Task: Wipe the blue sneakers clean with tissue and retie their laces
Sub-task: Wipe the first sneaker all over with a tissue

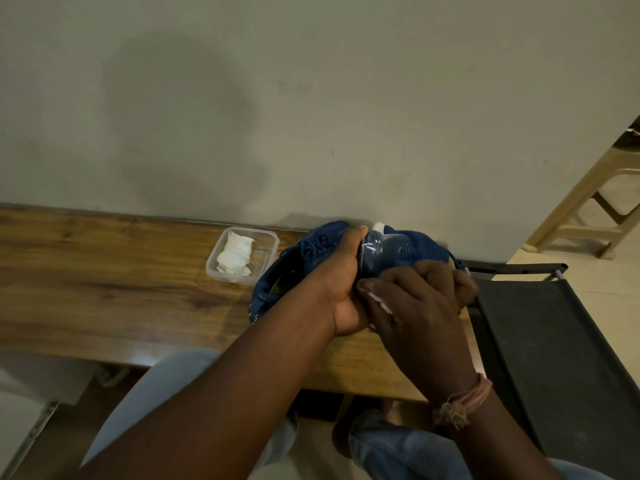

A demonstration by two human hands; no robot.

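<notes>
**Gripping a blue sneaker at the desk's back edge**

Gripping the blue sneaker from its near side, the left hand wraps around the middle of the shoe, thumb over the top. The right hand is curled closed against the shoe's lower side, with a strip of white tissue showing between its fingers. The sneaker is knitted fabric with a smoother, shinier patch in the middle and a dark opening on its left; it sits at the desk's back edge, towards the right end, close to the wall.

The desk is glossy brown wood with visible grain. The wall behind is plain, pale and matte. Off the desk's right end stand a black fabric chair with a metal frame and, further back, a beige plastic stool on a light tiled floor.

A clear, rounded-corner plastic box rests just left of the sneaker near the back edge, holding crumpled white tissues. A frayed pink thread band circles the right wrist.
</notes>
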